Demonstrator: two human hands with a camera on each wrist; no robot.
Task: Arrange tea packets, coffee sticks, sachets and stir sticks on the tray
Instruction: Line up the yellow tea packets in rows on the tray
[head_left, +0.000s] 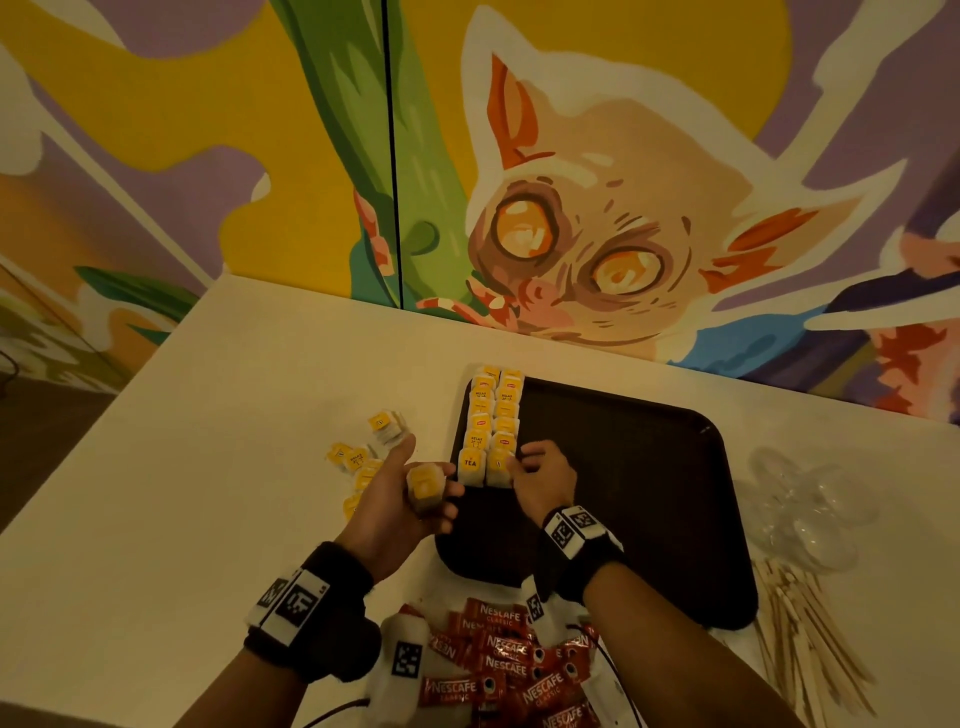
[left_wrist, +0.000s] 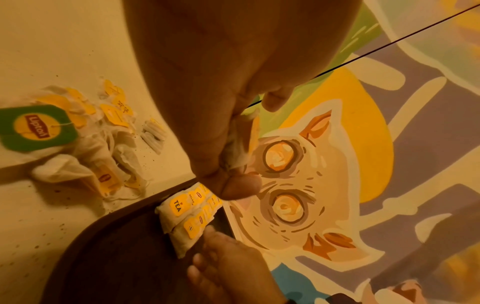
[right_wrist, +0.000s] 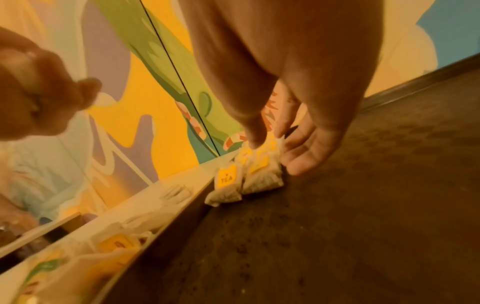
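Note:
A dark brown tray (head_left: 639, 499) lies on the white table. Two rows of yellow-tagged tea bags (head_left: 491, 421) run along its left edge. My right hand (head_left: 522, 461) is over the tray at the near end of the right row. Its thumb and fingertips (right_wrist: 298, 162) pinch the nearest tea bag (right_wrist: 262, 174), which rests on the tray (right_wrist: 350, 226). My left hand (head_left: 423, 491) hovers at the tray's left rim and grips a small stack of tea bags (head_left: 427, 483), also seen as tea bags (left_wrist: 235, 144) squeezed in the fist. Red coffee sticks (head_left: 506, 660) lie at the front.
Loose tea bags (head_left: 361, 460) lie on the table left of the tray; one has a green Lipton tag (left_wrist: 36, 127). Wooden stir sticks (head_left: 802, 639) and clear plastic items (head_left: 802, 512) lie right of the tray. A painted wall stands right behind the table.

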